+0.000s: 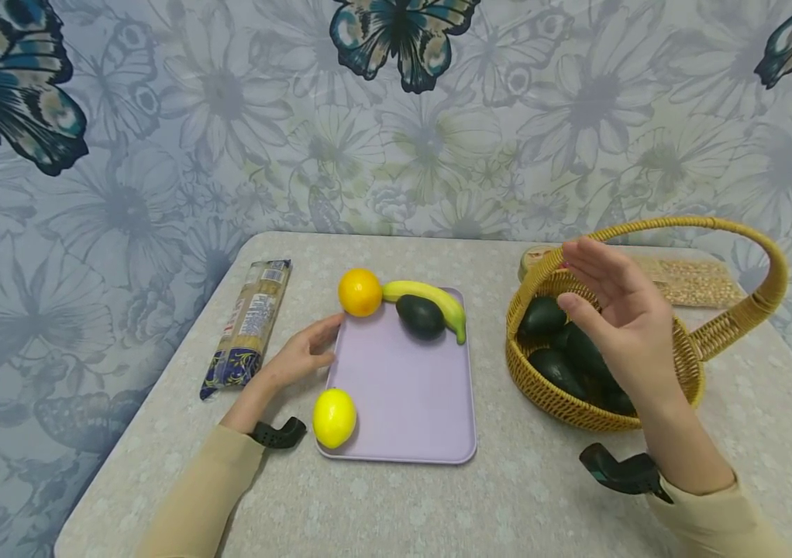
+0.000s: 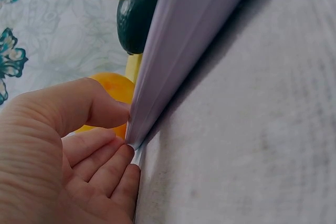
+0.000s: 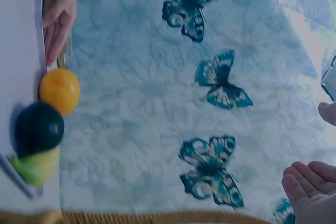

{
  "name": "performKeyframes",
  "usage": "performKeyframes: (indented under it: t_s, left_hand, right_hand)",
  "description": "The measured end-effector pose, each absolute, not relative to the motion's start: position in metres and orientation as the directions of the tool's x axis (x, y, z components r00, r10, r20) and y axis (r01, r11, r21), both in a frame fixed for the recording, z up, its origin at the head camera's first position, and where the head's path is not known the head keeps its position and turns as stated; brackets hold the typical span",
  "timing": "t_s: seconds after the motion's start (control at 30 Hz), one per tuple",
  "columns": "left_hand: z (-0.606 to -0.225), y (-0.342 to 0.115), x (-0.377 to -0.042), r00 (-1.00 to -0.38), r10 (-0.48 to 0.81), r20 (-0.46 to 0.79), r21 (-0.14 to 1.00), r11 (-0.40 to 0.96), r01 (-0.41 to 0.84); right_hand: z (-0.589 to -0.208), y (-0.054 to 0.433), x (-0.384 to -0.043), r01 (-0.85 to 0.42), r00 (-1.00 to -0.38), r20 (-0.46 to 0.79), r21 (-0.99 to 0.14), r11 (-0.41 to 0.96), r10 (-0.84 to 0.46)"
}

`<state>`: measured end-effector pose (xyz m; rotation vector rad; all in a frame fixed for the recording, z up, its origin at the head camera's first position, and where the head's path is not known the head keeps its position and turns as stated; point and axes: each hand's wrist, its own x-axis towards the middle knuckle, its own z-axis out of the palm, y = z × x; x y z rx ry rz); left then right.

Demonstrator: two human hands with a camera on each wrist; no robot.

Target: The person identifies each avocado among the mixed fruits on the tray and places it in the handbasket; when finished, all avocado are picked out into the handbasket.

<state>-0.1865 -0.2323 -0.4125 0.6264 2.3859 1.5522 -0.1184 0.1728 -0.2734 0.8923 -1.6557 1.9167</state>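
Note:
At the left rim of a lilac tray (image 1: 403,403), my left hand (image 1: 301,353) touches the edge with its thumb and fingertips; the left wrist view shows the fingers (image 2: 107,174) loosely extended beside the rim. On the tray lie a yellow lemon (image 1: 334,418) at the near left corner, an orange (image 1: 360,293) at the far left corner, and a banana (image 1: 455,314) with a dark green avocado (image 1: 420,317) against it. My right hand (image 1: 629,325) is raised above a wicker basket (image 1: 556,407), fingers extended, holding nothing. Several dark avocados (image 1: 552,372) sit in the basket, partly hidden by that hand.
A clear pack of dry pasta (image 1: 249,325) lies left of the tray. Behind the basket are a bag of pale grains (image 1: 699,280) and a round-lidded container (image 1: 532,260), partly hidden. The basket's tall handle (image 1: 773,263) arches up at the right. Butterfly-patterned wallpaper (image 1: 396,170) stands behind the table.

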Motion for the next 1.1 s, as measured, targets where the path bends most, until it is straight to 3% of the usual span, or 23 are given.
performKeyframes:
  t_s: [0.2, 0.37, 0.5, 0.6, 0.73, 1.1]
  left_hand:
    - [-0.412, -0.232, -0.187, -0.881, 0.471, 0.036, 0.908, 0.352, 0.225]
    - [-0.415, -0.232, -0.189, -0.877, 0.476, 0.061, 0.909, 0.337, 0.246]
    - [-0.429, -0.235, -0.195, -0.864, 0.491, 0.109, 0.917, 0.285, 0.277]
    - [-0.440, -0.238, -0.199, -0.862, 0.492, 0.120, 0.922, 0.267, 0.280]
    - [-0.446, -0.242, -0.201, -0.865, 0.487, 0.122, 0.919, 0.272, 0.284]
    - [-0.425, -0.238, -0.192, -0.864, 0.493, 0.104, 0.918, 0.286, 0.274]
  right_hand:
    - [-0.290, 0.128, -0.132, -0.687, -0.700, 0.685, -0.723, -0.073, -0.203]
    - [-0.325, 0.089, -0.157, -0.532, -0.818, 0.490, -0.843, 0.075, -0.300]
    - [-0.359, 0.072, -0.184, -0.357, -0.912, 0.302, -0.918, 0.173, -0.278]
    - [-0.380, 0.066, -0.200, -0.274, -0.944, 0.216, -0.933, 0.231, -0.248]
    - [-0.398, 0.060, -0.212, -0.222, -0.962, 0.163, -0.934, 0.279, -0.220]
    - [-0.418, 0.052, -0.225, -0.247, -0.961, 0.175, -0.891, 0.381, -0.214]
